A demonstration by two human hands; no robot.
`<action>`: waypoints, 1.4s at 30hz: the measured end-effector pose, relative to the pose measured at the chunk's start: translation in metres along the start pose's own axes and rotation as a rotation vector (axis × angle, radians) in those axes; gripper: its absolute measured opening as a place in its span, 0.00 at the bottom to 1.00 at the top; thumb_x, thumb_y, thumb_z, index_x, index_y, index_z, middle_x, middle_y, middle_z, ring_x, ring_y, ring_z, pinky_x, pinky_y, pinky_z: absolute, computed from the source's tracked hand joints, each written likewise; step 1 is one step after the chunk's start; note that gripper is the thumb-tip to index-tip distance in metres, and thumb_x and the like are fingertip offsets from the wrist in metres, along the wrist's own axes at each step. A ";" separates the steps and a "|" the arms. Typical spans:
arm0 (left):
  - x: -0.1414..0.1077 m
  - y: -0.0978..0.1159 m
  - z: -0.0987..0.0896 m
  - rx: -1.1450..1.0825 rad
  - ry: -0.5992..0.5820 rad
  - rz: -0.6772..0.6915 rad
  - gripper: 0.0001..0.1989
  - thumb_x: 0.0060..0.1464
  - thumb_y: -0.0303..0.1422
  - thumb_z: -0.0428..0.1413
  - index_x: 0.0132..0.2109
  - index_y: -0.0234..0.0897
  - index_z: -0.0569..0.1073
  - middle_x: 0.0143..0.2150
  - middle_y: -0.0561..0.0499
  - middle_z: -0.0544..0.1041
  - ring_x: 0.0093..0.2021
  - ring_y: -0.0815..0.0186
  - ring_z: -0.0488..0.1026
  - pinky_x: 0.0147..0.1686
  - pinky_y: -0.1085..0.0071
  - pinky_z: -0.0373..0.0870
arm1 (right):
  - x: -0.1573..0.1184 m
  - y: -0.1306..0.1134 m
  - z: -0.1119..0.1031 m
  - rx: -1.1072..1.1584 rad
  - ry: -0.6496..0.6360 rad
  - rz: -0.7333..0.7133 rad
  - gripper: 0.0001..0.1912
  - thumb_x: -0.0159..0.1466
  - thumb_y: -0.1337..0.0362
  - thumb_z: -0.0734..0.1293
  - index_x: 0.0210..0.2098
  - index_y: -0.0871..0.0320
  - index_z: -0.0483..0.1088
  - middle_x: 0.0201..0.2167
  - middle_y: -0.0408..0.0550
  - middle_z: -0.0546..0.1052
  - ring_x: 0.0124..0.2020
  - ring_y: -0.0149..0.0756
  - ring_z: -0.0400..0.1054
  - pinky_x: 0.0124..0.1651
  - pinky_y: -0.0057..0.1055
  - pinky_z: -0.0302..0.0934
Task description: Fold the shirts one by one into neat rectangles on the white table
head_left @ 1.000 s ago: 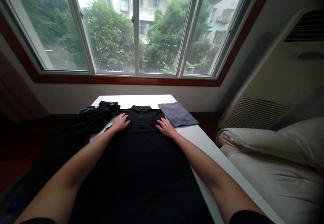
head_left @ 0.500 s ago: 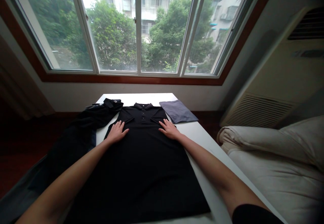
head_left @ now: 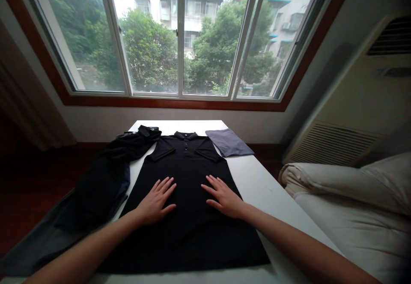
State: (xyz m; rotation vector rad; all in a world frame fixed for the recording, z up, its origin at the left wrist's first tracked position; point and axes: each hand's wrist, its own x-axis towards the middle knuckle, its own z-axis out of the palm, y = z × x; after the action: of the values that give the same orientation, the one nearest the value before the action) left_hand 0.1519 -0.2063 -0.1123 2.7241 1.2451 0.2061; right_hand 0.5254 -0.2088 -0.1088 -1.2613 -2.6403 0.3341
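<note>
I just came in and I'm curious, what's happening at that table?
A person has both bare hands, left and right, spread flat over a black short-sleeved polo shirt laid out on a white table. Beside its collar lies a folded grey cloth. A loose heap of dark clothes hangs off the table's left side.

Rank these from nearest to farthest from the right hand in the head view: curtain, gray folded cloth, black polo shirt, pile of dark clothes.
From the right hand:
1. Black polo shirt: directly beneath it.
2. Gray folded cloth: ahead, by the table's right edge.
3. Pile of dark clothes: across the shirt, left.
4. Curtain: far left, beyond the pile.
</note>
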 end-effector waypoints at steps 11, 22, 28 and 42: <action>-0.044 0.039 -0.010 -0.052 -0.016 0.017 0.37 0.70 0.51 0.51 0.78 0.48 0.51 0.80 0.46 0.47 0.78 0.48 0.48 0.74 0.41 0.45 | -0.090 -0.029 -0.020 0.084 -0.122 -0.078 0.40 0.71 0.41 0.64 0.77 0.40 0.49 0.79 0.46 0.41 0.79 0.54 0.35 0.77 0.59 0.33; -0.068 0.048 -0.011 -0.045 -0.011 0.043 0.36 0.71 0.50 0.50 0.79 0.53 0.46 0.80 0.48 0.45 0.78 0.48 0.47 0.74 0.39 0.46 | -0.149 0.021 -0.004 0.038 0.118 0.220 0.35 0.72 0.43 0.63 0.75 0.41 0.56 0.78 0.46 0.47 0.77 0.54 0.45 0.76 0.58 0.44; -0.081 0.058 -0.018 -0.045 -0.018 0.082 0.36 0.71 0.47 0.50 0.79 0.54 0.45 0.80 0.49 0.46 0.78 0.48 0.49 0.74 0.40 0.47 | -0.146 0.036 -0.001 0.031 0.207 0.226 0.31 0.74 0.45 0.61 0.73 0.44 0.60 0.76 0.49 0.56 0.75 0.51 0.51 0.75 0.54 0.51; 0.006 0.156 -0.046 -0.084 -0.143 0.474 0.25 0.65 0.44 0.58 0.65 0.43 0.72 0.63 0.42 0.75 0.60 0.51 0.74 0.60 0.55 0.70 | -0.086 0.132 -0.028 0.021 0.367 0.334 0.25 0.72 0.48 0.60 0.58 0.55 0.76 0.59 0.56 0.78 0.61 0.50 0.70 0.67 0.51 0.60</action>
State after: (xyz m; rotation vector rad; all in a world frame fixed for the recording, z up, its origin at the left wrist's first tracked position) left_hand 0.2629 -0.2991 -0.0383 2.8538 0.5283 0.1049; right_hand 0.6839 -0.1919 -0.1270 -1.5856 -2.1185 0.1570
